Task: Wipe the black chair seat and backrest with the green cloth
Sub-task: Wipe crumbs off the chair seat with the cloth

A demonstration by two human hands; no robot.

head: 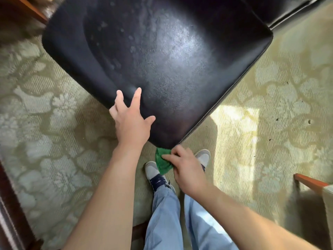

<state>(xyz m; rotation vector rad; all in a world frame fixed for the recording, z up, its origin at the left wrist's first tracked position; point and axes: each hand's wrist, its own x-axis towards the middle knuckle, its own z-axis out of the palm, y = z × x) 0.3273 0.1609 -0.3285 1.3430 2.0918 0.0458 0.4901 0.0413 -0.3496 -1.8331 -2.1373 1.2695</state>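
A: Nearest first. Pale blue denim legs (173,213), soft folds. Grey-toed shoes (152,169) with dark laces, standing on the carpet.

B: The hands?

A: Right hand (187,168) below the seat's near corner, grip closed around the green cloth (162,164). Cloth is thin, crumpled, bunched under the fingers; its top edge is touching or just beneath that corner, cannot tell which. Left hand (131,121) lies on the seat's near-left edge, fingers spread wide, palm down, holding nothing.

B: The seat itself?

A: Black chair seat (162,60), rounded square, set diagonally to the view. Smooth leather-like skin with fine grain. Broad shallow dish in the middle. Pale cloudy blotches and small round spots across the upper and left parts; a soft sheen at centre-right.

B: Beyond it?

A: A second black padded piece (281,9) at top right with a seam, probably the backrest. Carpet (54,109) is ribbed olive weave with a paler floral pattern, one sunlit patch right of the seat. Orange-brown wooden rail (310,183) at far right.
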